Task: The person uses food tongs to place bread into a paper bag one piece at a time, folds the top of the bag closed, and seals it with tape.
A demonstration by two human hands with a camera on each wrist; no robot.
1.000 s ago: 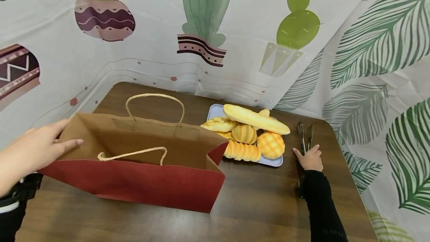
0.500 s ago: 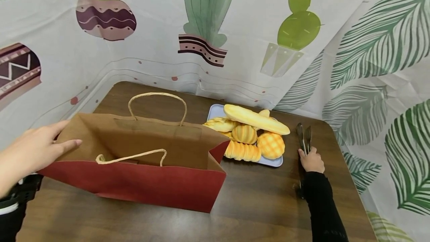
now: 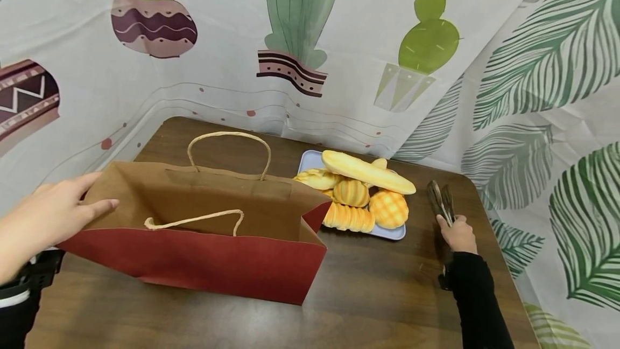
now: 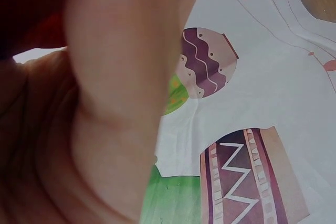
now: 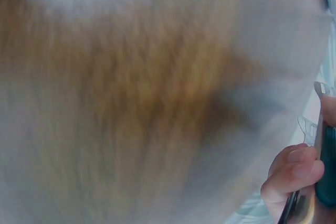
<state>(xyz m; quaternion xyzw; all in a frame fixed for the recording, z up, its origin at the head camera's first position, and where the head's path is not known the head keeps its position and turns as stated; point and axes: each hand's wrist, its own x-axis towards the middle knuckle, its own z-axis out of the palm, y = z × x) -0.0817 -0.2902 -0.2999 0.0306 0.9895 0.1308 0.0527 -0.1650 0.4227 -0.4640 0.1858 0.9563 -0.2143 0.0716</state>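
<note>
1. Table [image 3: 378, 306]: dark brown wood, set into a corner of hanging cloth
2. Tray [image 3: 310, 161]: pale blue, at the table's far side, just right of centre
3. Breads on the tray: a long loaf [image 3: 368, 172] lying across the top of the pile, a round cross-hatched bun [image 3: 388, 209], a ridged roll [image 3: 349, 218], a striped bun [image 3: 351, 192] and a twisted roll [image 3: 316, 179]
4. Cactus cloth [image 3: 300, 31] behind the table
5. Leaf cloth [image 3: 557, 96] on the right
</note>
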